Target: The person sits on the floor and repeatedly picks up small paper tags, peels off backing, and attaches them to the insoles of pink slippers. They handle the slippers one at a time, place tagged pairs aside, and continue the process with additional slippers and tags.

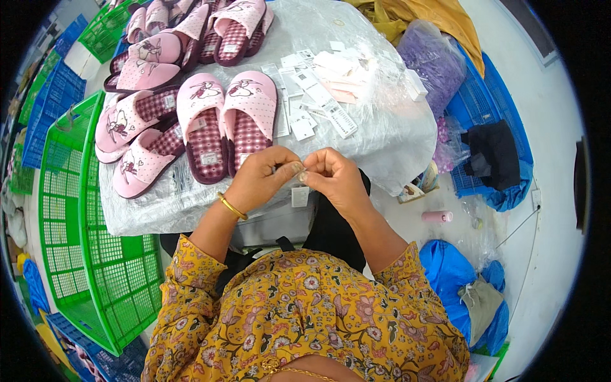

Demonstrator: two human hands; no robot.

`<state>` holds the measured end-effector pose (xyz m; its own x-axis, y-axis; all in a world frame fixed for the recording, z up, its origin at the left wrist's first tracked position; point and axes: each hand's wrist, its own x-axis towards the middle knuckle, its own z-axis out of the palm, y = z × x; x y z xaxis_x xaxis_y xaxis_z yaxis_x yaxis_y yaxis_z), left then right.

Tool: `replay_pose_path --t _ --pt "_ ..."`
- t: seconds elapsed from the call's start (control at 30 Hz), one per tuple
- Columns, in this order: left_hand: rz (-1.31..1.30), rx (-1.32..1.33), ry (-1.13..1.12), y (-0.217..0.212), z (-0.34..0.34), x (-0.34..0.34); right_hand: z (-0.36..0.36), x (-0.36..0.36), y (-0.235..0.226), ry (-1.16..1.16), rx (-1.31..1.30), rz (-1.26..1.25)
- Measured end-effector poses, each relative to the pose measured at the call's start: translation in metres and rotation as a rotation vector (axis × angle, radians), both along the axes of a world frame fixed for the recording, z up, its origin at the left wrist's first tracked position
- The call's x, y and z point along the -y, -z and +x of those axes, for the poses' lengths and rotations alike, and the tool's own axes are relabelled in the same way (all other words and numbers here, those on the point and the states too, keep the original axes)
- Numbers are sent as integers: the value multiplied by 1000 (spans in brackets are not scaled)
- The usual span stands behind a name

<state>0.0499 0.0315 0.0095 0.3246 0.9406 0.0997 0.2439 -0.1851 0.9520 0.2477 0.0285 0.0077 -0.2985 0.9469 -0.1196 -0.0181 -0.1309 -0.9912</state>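
Observation:
Close together over the table's near edge, my left hand and my right hand are closed in a fingertip pinch. Just below the meeting fingertips hangs a small white hang tag; whatever thin string or loop holds it is too fine to make out. A pair of pink slippers with dark red checked insoles lies just beyond my left hand. More pink slippers are set to its left and in a pile farther back. Loose white tags and labels are scattered beyond my hands.
Clear plastic sheeting covers the table. Green crates stand against its left side. To the right are a blue crate with a dark cloth, a purple bagged bundle, a pink cylinder and blue bags on the floor.

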Motion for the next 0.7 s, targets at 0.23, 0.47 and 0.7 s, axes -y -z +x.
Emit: replay_pose_path --t 0.23,0.47,0.7 --pt "68 -135 -87 -3 -11 15 10 13 -3 -87 304 174" --pt "262 -89 -47 -12 -24 22 -16 16 -11 -131 11 -13" --pt "883 -933 -186 -35 -92 -28 -20 19 -6 -232 40 0"
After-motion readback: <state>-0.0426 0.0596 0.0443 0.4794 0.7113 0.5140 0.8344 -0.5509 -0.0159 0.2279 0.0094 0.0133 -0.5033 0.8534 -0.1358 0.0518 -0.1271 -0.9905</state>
